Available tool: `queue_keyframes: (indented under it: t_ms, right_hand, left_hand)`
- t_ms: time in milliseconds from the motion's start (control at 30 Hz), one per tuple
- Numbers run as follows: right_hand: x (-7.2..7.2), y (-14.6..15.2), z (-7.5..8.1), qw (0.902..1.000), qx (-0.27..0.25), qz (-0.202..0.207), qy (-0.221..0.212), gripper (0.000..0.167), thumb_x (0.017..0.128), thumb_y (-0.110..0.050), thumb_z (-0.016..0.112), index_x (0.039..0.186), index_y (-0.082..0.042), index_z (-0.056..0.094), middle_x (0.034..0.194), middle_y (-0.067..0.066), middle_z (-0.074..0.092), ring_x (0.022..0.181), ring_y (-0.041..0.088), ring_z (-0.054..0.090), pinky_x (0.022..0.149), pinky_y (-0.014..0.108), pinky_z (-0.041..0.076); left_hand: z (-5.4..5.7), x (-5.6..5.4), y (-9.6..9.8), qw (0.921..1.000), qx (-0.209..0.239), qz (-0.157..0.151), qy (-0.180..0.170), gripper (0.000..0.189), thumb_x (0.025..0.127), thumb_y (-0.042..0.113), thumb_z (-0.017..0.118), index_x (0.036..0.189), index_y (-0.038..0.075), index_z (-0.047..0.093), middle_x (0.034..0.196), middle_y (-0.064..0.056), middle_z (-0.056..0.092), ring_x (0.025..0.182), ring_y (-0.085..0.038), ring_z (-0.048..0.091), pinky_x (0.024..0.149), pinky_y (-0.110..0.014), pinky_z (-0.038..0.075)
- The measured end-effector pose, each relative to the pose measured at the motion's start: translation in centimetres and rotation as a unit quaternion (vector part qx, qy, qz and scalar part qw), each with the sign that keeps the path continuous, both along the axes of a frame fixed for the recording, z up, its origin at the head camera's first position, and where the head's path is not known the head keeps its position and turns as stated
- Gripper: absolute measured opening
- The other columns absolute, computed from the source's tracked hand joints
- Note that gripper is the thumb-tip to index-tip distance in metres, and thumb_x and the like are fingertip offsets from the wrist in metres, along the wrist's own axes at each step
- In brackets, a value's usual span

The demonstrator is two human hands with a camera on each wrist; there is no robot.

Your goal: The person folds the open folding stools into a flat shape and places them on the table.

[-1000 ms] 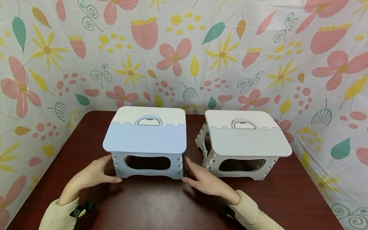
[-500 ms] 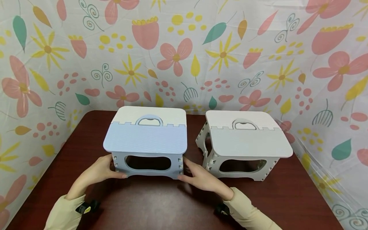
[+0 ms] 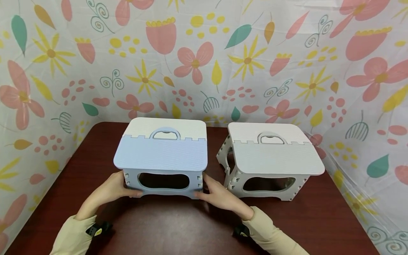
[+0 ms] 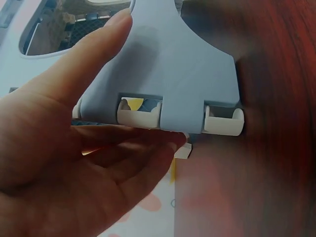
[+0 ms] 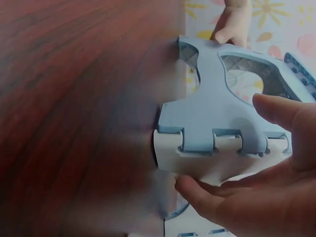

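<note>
The blue stool (image 3: 160, 154) stands unfolded toward the left of the dark red-brown worktop (image 3: 172, 226), its top white at the back and blue at the front. The left hand (image 3: 106, 191) grips its left end, thumb on the front panel (image 3: 132, 182) and fingers round the side; the right hand (image 3: 224, 194) holds the right end likewise. Just right of it stands a grey stool (image 3: 275, 157). A flower-printed sheet (image 3: 204, 21) covers the walls behind and at both sides.

No legible text, labels, or numbers
</note>
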State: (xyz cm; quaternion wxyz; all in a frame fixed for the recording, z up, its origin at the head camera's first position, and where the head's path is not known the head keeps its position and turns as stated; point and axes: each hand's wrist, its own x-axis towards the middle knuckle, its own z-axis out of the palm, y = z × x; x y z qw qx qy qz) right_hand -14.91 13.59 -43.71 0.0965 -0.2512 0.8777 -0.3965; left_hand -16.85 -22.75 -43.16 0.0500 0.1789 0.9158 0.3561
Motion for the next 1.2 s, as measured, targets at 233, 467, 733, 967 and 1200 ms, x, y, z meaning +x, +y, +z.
queue_keyframes:
  t_ms: [233, 467, 733, 967, 1200]
  right_hand:
    - [-0.5, -1.0, -0.2, 0.9990, -0.036, -0.018, -0.018, 0.069, 0.089, -0.029, 0.069, 0.146, -0.011, 0.034, 0.131, 0.003, 0.058, 0.115, 0.013, 0.054, 0.097, 0.035, 0.044]
    - [-0.8, -1.6, -0.2, 0.9981, -0.037, -0.042, -0.024, 0.061, 0.087, -0.029, 0.072, 0.137, -0.009, 0.044, 0.117, 0.005, 0.062, 0.081, 0.013, 0.064, 0.084, 0.029, 0.049]
    - [-0.3, -1.9, -0.6, 0.9976, -0.006, -0.069, 0.002, 0.062, 0.083, -0.031, 0.077, 0.132, -0.009, 0.046, 0.118, 0.004, 0.065, 0.105, 0.016, 0.061, 0.087, 0.035, 0.048]
    - [0.0, -2.0, -0.5, 0.9973, -0.004, -0.072, 0.014, 0.057, 0.084, -0.027, 0.075, 0.130, -0.009, 0.047, 0.116, 0.005, 0.067, 0.105, 0.016, 0.062, 0.086, 0.034, 0.049]
    - [-0.1, -2.0, -0.6, 0.9984, -0.006, -0.055, 0.015, 0.056, 0.086, -0.025, 0.074, 0.132, -0.010, 0.046, 0.115, 0.004, 0.068, 0.104, 0.015, 0.064, 0.083, 0.030, 0.050]
  left_hand:
    - [0.0, -0.1, 0.1, 1.0000, -0.006, -0.001, 0.003, 0.081, 0.066, 0.032, 0.089, 0.127, -0.001, 0.049, 0.105, -0.010, 0.067, 0.083, -0.011, 0.056, 0.067, -0.025, 0.046]
    - [0.1, -0.3, 0.3, 0.9998, -0.001, 0.002, 0.018, 0.092, 0.065, 0.030, 0.090, 0.136, -0.003, 0.041, 0.119, -0.020, 0.062, 0.097, -0.025, 0.060, 0.072, -0.031, 0.049]
    - [-0.2, -0.4, 0.6, 0.9993, 0.030, -0.008, 0.018, 0.097, 0.065, 0.026, 0.090, 0.140, -0.002, 0.036, 0.129, -0.023, 0.055, 0.106, -0.029, 0.057, 0.076, -0.032, 0.049]
    - [-0.5, -0.5, 0.6, 0.9987, 0.042, -0.018, 0.024, 0.101, 0.065, 0.024, 0.090, 0.143, 0.000, 0.031, 0.134, -0.024, 0.050, 0.112, -0.034, 0.054, 0.079, -0.035, 0.049]
    - [-0.5, -0.3, 0.6, 0.9987, 0.039, -0.014, 0.030, 0.096, 0.065, 0.023, 0.090, 0.140, 0.002, 0.034, 0.133, -0.023, 0.051, 0.113, -0.031, 0.053, 0.080, -0.033, 0.049]
